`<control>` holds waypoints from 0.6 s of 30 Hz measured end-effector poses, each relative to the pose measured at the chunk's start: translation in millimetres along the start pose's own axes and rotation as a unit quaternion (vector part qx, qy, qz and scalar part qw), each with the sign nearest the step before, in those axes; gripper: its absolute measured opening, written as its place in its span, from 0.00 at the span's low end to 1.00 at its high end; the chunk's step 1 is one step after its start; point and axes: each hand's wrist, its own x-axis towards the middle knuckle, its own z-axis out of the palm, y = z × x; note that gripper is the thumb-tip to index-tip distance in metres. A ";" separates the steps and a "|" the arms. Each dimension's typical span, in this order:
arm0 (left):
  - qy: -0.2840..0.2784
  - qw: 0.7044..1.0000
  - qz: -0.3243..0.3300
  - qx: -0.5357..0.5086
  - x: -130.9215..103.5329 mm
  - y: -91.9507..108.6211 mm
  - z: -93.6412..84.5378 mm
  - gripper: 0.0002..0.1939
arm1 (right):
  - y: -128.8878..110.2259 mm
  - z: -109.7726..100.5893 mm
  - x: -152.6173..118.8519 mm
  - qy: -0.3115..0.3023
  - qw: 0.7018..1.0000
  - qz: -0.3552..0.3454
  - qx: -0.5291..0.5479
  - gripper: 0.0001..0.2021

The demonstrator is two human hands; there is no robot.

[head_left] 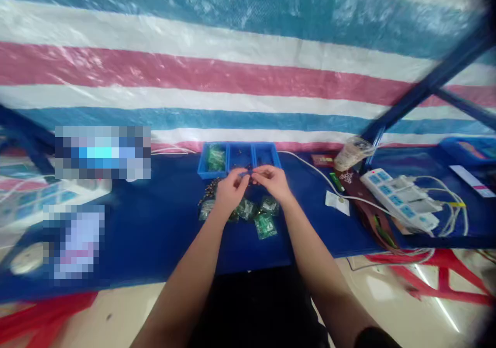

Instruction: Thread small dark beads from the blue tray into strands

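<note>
My left hand and my right hand meet at the front edge of a blue divided bin. Both have thumb and fingers pinched together, tips almost touching. Whatever lies between the fingertips is too small and blurred to name. Green material in clear plastic fills the bin's left compartment; a few small dark bits lie in the other two. Below my hands are several small plastic packets, among them a green one and a dark one. Small brownish parts are heaped beside my left hand.
On the right are a white power strip with plugs and cables, a plastic cup, a brown strap-like item and a white paper packet. Another power strip is at left. A striped sheet hangs behind the blue table.
</note>
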 end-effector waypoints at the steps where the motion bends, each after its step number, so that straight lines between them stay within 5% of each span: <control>1: 0.001 1.000 0.006 0.005 -0.1 -0.1 -0.4 0.14 | 0.0 0.2 -0.3 0.000 1.000 0.001 -0.001 0.17; 18: -0.014 1.000 0.017 -0.019 -1.2 6.5 -4.4 0.14 | -2.1 0.1 -4.0 -0.023 0.999 -0.017 -0.030 0.19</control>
